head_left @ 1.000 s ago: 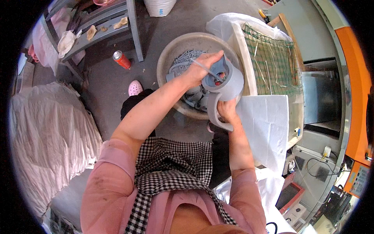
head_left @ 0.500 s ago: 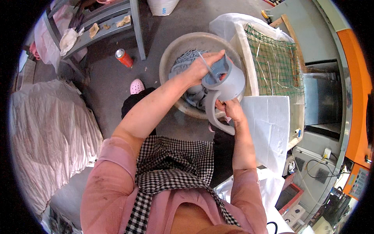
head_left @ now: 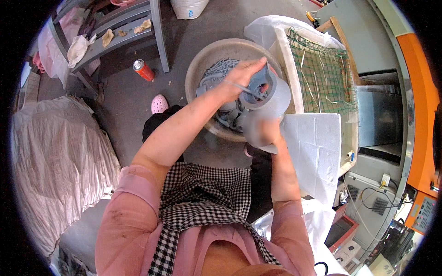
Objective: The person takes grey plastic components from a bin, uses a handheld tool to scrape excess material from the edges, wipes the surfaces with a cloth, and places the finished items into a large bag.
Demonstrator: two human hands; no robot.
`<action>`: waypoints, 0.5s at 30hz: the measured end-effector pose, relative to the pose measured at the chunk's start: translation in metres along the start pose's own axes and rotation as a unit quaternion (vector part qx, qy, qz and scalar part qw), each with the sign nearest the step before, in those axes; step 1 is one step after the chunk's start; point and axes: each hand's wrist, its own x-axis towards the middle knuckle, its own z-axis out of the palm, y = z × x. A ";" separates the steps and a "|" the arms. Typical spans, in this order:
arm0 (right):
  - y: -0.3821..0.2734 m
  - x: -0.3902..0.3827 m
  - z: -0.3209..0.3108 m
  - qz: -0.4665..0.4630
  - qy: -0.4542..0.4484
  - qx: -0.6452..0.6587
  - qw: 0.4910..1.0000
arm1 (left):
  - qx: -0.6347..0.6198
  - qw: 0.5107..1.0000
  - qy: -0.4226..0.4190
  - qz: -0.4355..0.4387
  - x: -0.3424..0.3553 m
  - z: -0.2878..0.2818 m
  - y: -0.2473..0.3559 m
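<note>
A grey plastic pitcher [head_left: 279, 97] is tilted over the right part of a wide round basin [head_left: 194, 64], its mouth facing up and left. My left hand [head_left: 241, 79] is closed on its rim at the spout side, and some fingertips show inside the mouth. A thin grey rod [head_left: 239, 86] runs from beside that hand into the opening. My right hand [head_left: 271, 131] is closed at the curved handle below the pitcher's body; a blur covers part of its fingers and the handle. Grey plastic scraps and thin sticks [head_left: 221, 69] lie in the basin.
A white tub with green netting [head_left: 317, 69] stands right of the basin, beside a white foam board [head_left: 315, 152]. An orange spray can [head_left: 143, 70] stands on the floor near a grey metal rack [head_left: 156, 37]. A covered heap [head_left: 60, 161] is at left.
The handle has swung from hanging below the pitcher to beside my right hand, as the pitcher turned. My left hand keeps its hold at the rim. The view has shifted slightly.
</note>
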 end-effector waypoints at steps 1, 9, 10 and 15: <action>0.003 -0.002 0.001 -0.006 -0.011 0.000 1.000 | 0.003 1.000 0.006 0.005 0.000 0.000 0.001; -0.029 0.001 -0.014 0.279 -0.188 0.204 0.919 | 0.002 0.999 0.032 -0.027 -0.010 -0.006 -0.002; -0.027 0.000 -0.013 0.332 -0.186 0.259 0.888 | 0.009 0.999 0.028 -0.032 -0.011 -0.004 -0.002; 0.007 0.015 -0.007 0.371 -0.084 0.321 0.867 | -0.078 0.962 0.209 -0.156 0.000 -0.024 -0.009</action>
